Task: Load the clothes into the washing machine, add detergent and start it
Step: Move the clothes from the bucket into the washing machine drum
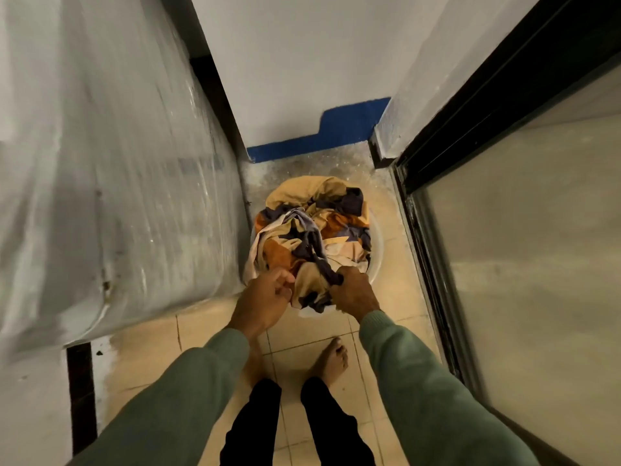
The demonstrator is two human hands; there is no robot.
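A heap of clothes (312,237) fills a pale tub (376,250) on the tiled floor (148,344), just ahead of the person's bare feet. Both hands reach its near edge. The right hand (354,292) is clenched on a dark piece of cloth. The left hand (265,302) touches the heap with fingers loosely curled; whether it grips anything is unclear.

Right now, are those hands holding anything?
The right hand grips a dark cloth at its near end. The left hand touches the clothes; whether it grips is unclear.
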